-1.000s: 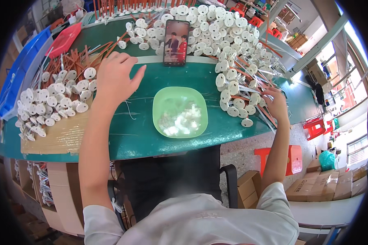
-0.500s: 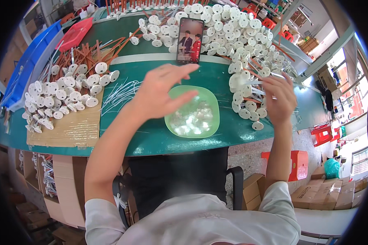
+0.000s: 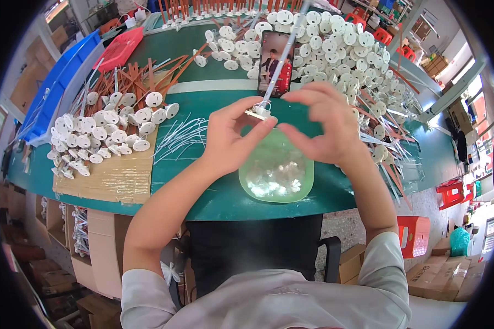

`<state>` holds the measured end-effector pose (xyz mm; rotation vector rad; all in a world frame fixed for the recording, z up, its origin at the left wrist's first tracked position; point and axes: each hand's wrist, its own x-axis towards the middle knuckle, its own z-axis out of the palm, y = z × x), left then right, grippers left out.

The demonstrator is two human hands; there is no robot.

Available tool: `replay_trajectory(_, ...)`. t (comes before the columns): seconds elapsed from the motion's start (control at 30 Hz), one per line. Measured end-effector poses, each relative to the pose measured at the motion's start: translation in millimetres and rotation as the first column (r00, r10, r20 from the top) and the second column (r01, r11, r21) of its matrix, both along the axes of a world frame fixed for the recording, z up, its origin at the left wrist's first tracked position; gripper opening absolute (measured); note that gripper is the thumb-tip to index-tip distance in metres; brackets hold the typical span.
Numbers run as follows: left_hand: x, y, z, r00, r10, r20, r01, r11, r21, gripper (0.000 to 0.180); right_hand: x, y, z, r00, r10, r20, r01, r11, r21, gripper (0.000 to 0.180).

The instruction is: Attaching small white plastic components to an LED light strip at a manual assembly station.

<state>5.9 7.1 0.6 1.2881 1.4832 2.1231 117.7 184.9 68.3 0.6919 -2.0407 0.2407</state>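
Pinched between the thumb and fingers of my left hand (image 3: 233, 134) is a white round disc piece (image 3: 259, 112). A long pale strip (image 3: 282, 57) rises from it, tilted to the right and passing in front of the phone. My right hand (image 3: 328, 123) is just right of the piece, thumb and fingers apart, slightly blurred, with nothing visible in it. Below both hands sits a light green bowl (image 3: 304, 191) holding small clear and white bits (image 3: 274, 183). Thin white strips (image 3: 182, 140) lie loose on the green table left of my left hand.
White discs with strips (image 3: 335, 41) heap up at the back right. More discs (image 3: 101, 129) lie on cardboard (image 3: 104, 186) at the left. A phone (image 3: 268, 82) stands behind the bowl. A blue bin (image 3: 60, 90) and red basket (image 3: 121, 49) line the far left.
My right hand has come left from the disc heap to above the bowl. My left hand, empty before, now grips a disc piece with its strip. The view has shifted slightly.
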Motion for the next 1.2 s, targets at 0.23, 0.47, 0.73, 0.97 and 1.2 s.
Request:
replay_trajectory(0.23, 6, -3, 1, 0.975, -0.207, -0.086, 0.2, 0.977, -0.078, 0.045, -9, -8, -41, 1.0, 0.017, -0.01, -0.018, 0.998, -0.06, 0.042)
replay_trajectory(0.47, -1, -7, 2, 0.687, -0.612, 0.391, 0.653, 0.757, 0.037, 0.051, 0, -7, -52, 0.99, 0.138, -0.01, -0.138, 0.977, -0.165, 0.037)
replay_trajectory(0.73, -6, -6, -2, 0.818, -0.509, 0.269, 0.524, 0.851, 0.015, 0.038, 3, -7, -50, 0.995, -0.023, -0.102, 0.012, 0.994, -0.109, 0.036)
replay_trajectory(0.97, -12, -8, -3, 0.845, -0.42, 0.333, 0.442, 0.897, 0.01, 0.035, -6, -5, -47, 0.997, -0.022, -0.074, 0.017, 0.997, -0.07, 0.028)
replay_trajectory(1.2, -12, -4, -5, 0.876, -0.405, 0.262, 0.43, 0.902, -0.045, 0.036, 1, -7, -45, 0.999, -0.022, -0.039, 0.02, 0.998, -0.058, 0.025)
